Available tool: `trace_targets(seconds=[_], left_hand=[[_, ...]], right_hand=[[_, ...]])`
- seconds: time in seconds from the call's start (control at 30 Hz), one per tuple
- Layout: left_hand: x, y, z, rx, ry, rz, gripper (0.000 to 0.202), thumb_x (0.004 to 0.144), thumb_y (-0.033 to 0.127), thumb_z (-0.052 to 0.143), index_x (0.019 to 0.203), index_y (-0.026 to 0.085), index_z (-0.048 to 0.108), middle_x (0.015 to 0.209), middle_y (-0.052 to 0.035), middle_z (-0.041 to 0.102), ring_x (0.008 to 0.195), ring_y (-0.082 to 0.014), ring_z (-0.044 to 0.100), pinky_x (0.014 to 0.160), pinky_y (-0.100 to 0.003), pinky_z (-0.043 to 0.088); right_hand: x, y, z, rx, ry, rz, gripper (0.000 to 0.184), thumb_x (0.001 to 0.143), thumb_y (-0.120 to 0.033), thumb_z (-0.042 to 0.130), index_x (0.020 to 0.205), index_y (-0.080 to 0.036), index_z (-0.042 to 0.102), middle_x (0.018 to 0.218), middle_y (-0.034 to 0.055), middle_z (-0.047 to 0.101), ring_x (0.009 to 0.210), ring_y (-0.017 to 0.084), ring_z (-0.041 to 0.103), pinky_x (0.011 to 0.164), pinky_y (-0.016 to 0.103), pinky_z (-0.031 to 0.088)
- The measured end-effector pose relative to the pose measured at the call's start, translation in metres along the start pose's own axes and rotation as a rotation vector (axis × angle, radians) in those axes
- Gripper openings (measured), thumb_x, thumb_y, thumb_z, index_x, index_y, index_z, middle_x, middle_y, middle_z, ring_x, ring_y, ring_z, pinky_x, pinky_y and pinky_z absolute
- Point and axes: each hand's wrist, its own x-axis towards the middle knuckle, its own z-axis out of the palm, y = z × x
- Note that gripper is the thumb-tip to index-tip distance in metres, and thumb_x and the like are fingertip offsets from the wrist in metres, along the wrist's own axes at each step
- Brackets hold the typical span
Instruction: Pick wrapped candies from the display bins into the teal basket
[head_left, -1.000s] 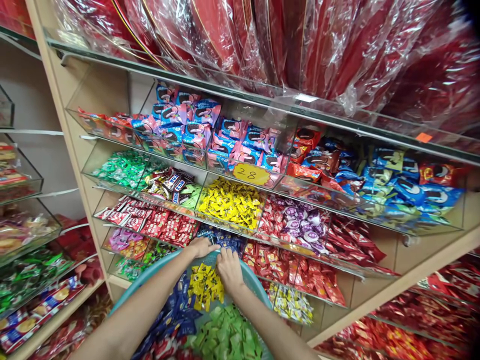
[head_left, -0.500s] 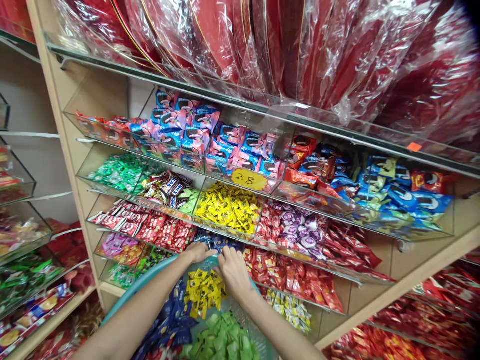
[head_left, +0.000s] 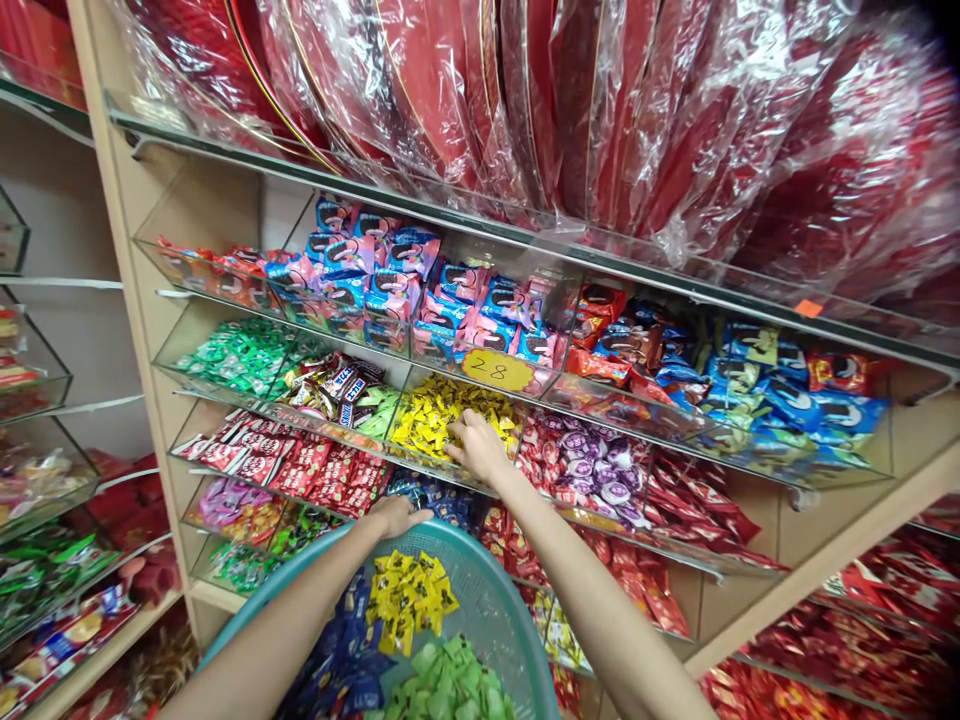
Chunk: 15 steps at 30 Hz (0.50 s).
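My left hand (head_left: 395, 517) is closed over the far rim of a teal plastic basket (head_left: 517, 610). Inside that basket lie yellow-wrapped candies (head_left: 411, 600), green-wrapped candies (head_left: 450, 685) and dark blue packets (head_left: 341, 650). Above it, my right hand (head_left: 480, 447) is at the front edge of a shelf bin full of yellow-wrapped candies (head_left: 427, 415). Its fingers are apart and bent down towards the candies, and I see nothing held in them. The fingertips are partly lost against the yellow wrappers.
Clear-fronted bins hold blue and pink cookie packets (head_left: 405, 260), purple candies (head_left: 592, 460) and red packets (head_left: 330, 470). A yellow price tag (head_left: 496, 370) marked 28 hangs above the yellow candies. A glass shelf (head_left: 525, 225) with plastic-wrapped red items juts out overhead.
My right hand has moved up from the basket's far rim to the bin of yellow candies. My left hand stays on the rim, and the basket shows more fully.
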Motion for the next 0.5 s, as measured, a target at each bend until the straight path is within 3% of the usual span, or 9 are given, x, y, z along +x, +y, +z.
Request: trace_targets(seconds=[0.27, 0.5], left_hand=[[0.0000, 0.0006, -0.0003, 0.001, -0.003, 0.001, 0.073, 0.065, 0.077, 0.021, 0.073, 0.020, 0.065, 0.085, -0.0107, 0.065, 0.085, -0.0261, 0.059, 0.073, -0.031, 0.042], [-0.0012, 0.0000, -0.0003, -0.016, -0.017, -0.009, 0.069, 0.066, 0.075, 0.023, 0.073, 0.021, 0.065, 0.088, -0.0102, 0.065, 0.085, -0.0254, 0.059, 0.073, -0.031, 0.042]], right_hand=[[0.0039, -0.0052, 0.0043, -0.070, -0.018, -0.036, 0.020, 0.078, -0.034, 0.051, 0.087, -0.018, 0.058, 0.093, 0.0061, 0.049, 0.085, 0.018, 0.045, 0.072, 0.028, 0.035], [0.0034, -0.0041, 0.0050, 0.054, 0.058, -0.037, 0.016, 0.079, -0.030, 0.050, 0.088, -0.017, 0.053, 0.090, 0.0052, 0.053, 0.082, 0.016, 0.045, 0.070, 0.027, 0.034]])
